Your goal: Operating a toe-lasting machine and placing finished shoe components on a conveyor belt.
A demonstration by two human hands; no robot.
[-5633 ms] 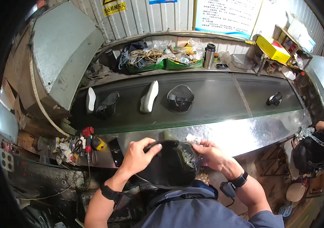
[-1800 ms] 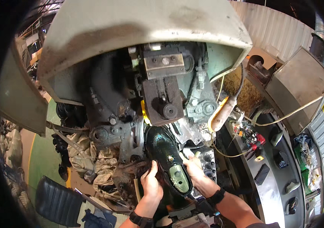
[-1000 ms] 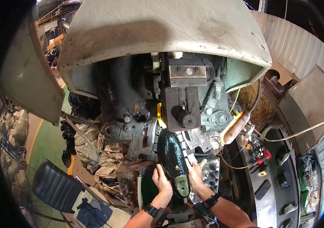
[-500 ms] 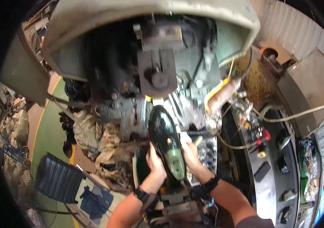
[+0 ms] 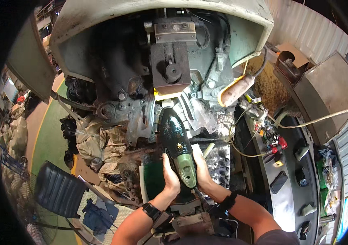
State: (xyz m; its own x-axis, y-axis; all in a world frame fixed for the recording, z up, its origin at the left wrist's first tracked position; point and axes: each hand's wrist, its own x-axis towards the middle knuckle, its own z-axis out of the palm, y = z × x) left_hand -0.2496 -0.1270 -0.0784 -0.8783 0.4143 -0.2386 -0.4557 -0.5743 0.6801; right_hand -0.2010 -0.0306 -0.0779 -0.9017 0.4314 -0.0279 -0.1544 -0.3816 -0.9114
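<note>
A black glossy shoe upper [image 5: 172, 132] is stretched over a green shoe last [image 5: 186, 170], its rounded toe pointing away from me. The bare green heel end, with small holes in it, lies nearest me. My left hand [image 5: 170, 176] holds the left side, thumb along the edge. From the right, my right hand [image 5: 201, 169] presses against the last; a small white piece [image 5: 197, 148] shows by its fingers. Most fingers of both hands are hidden beneath or behind the shoe. Just beyond the toe are the metal jaws [image 5: 192, 112] of a machine, under its dark central block [image 5: 170, 69].
A pale machine hood [image 5: 161, 9] arches overhead. A lit work lamp [image 5: 236, 90] hangs right of the jaws. Further right, a conveyor [image 5: 285, 204] carries several dark pieces. At left stand a black chair [image 5: 59, 190] and crumpled beige sacks [image 5: 90, 141].
The shoe on its last has shifted slightly forward, toward the machine jaws, with both hands still at its sides. The view is sharper now.
</note>
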